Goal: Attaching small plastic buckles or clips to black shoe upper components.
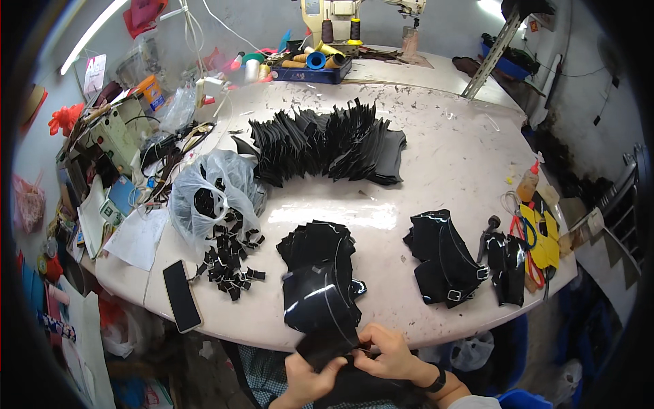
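Observation:
At the table's front edge my left hand (pixel 310 380) is closed on a black leather piece (pixel 328 346), its thumb pressed on the lower part. My right hand (pixel 390 351) pinches the right edge of that same piece; any small part between its fingertips is too small to make out. Just beyond lies a fanned stack of glossy black leather pieces (pixel 317 273) with pale stitching. Further right is a stack of black pieces with metal buckles (pixel 443 262). Small black strap loops (pixel 231 262) lie in a heap at the left, spilling from a clear plastic bag (pixel 216 187).
A long row of black leather pieces (pixel 320 143) stands across the middle of the table. A phone (pixel 182 296) lies at the front left. At the right are a hammer (pixel 488 235), scissors (pixel 535 273) and a glue bottle (pixel 528 180). A sewing machine (pixel 334 17) stands at the back.

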The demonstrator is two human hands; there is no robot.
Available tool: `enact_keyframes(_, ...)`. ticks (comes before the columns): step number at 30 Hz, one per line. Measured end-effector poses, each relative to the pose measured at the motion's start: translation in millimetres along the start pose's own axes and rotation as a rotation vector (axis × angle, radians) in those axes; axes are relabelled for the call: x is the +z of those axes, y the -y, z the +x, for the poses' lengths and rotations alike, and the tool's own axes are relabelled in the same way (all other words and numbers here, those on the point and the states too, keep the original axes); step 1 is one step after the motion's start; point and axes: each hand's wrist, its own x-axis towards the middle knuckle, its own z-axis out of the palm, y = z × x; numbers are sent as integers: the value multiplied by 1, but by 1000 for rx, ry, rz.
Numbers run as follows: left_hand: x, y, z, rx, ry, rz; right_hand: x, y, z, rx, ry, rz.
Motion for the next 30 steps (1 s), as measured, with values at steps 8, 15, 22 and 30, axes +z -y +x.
enact_keyframes(8, 11, -11, 0, 448, -3, 431, 7, -7, -6, 135, -87, 91)
enact_keyframes(15, -15, 26, -7, -321, 76, -537, 7, -1, -15, 83, 15, 303)
enact_keyframes(22, -14, 28, 4, -226, 248, -257, 16, -3, -20, 111, 58, 375)
enact_keyframes(30, -6, 39, -2, 109, 171, 192, 12, -2, -21, 211, 82, 366)
